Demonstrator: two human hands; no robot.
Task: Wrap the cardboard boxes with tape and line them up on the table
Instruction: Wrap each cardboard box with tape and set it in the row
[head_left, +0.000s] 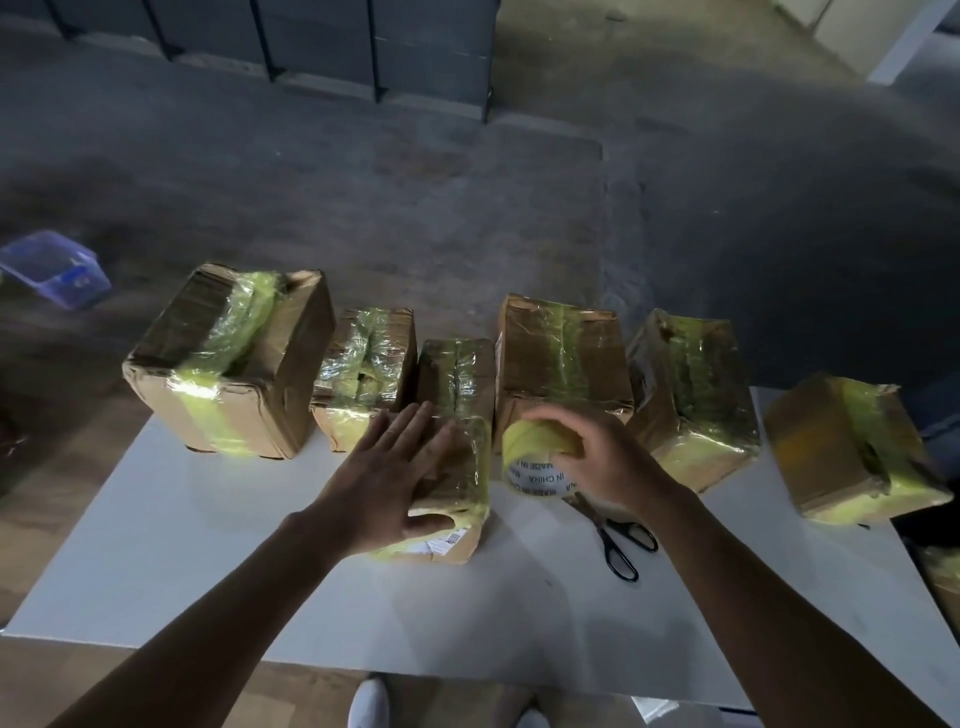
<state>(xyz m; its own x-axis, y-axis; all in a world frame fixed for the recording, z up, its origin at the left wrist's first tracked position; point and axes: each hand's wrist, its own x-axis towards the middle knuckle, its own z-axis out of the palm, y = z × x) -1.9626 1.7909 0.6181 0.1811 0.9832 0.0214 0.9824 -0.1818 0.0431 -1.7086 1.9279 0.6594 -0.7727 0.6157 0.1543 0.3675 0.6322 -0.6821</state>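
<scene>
Steadying a small brown cardboard box (460, 488) banded in yellowish clear tape at centre frame with the left hand (400, 467), fingers spread flat on its top, probably to hold it still or smooth the wrap. Gripping a yellow roll of packing tape (535, 457) in the right hand (587, 452), fingers curled over its rim, just right of that box. Lined up along the far edge of the white table (208, 519), a row of other taped boxes (563, 364). Kept close at lower right of centre, black-handled scissors (621, 540), likely for cutting.

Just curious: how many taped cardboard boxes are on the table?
6, left to right: big box, second box, third box under the left hand, fourth, fifth, sixth. Maybe another, cut off right.
</scene>
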